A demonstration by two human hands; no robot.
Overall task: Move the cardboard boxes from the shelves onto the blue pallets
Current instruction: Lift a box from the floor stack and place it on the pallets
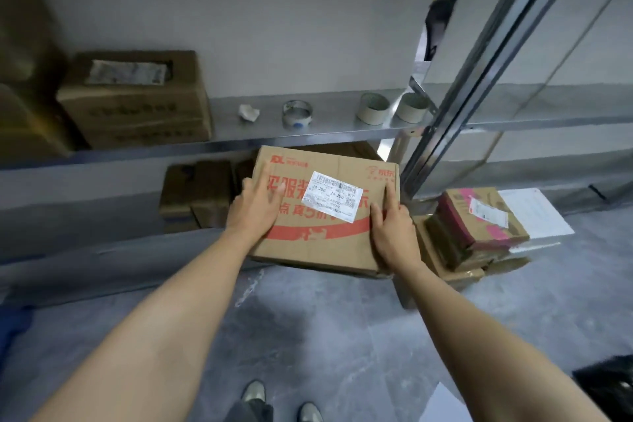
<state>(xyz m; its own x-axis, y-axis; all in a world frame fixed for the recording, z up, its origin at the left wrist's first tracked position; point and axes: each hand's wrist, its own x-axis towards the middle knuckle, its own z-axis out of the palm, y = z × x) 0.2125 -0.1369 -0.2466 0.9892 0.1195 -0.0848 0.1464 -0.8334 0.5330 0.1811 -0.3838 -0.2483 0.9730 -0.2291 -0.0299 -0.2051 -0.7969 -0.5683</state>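
Both hands are on one cardboard box (318, 250). My left hand (255, 207) lies spread and nearly flat on its top near the left edge. My right hand (394, 226) grips the right edge, thumb and forefinger on top, the other fingers hidden over the side. The box is tilted in front of the shelving, above the grey floor.

Its top carries a red "JDL" logo (275, 159) at the far left corner, big red Chinese characters partly under my hands, and one white shipping label (337, 197) reading "J4-J06" twice, with barcodes (the fine print is too small to read).

Above the box runs a metal shelf (308, 134). Up and left of the box sits one brown carton (137, 110) with a torn label on top; its side print is blurred. Straight above the box are one crumpled paper scrap (249, 112) and three tape rolls (297, 114). Behind the box to the left are more brown boxes (195, 195) in shadow. Right of it is a stack of parcels (479, 226), the top one banded in pink. Below it, my two shoes (253, 390).
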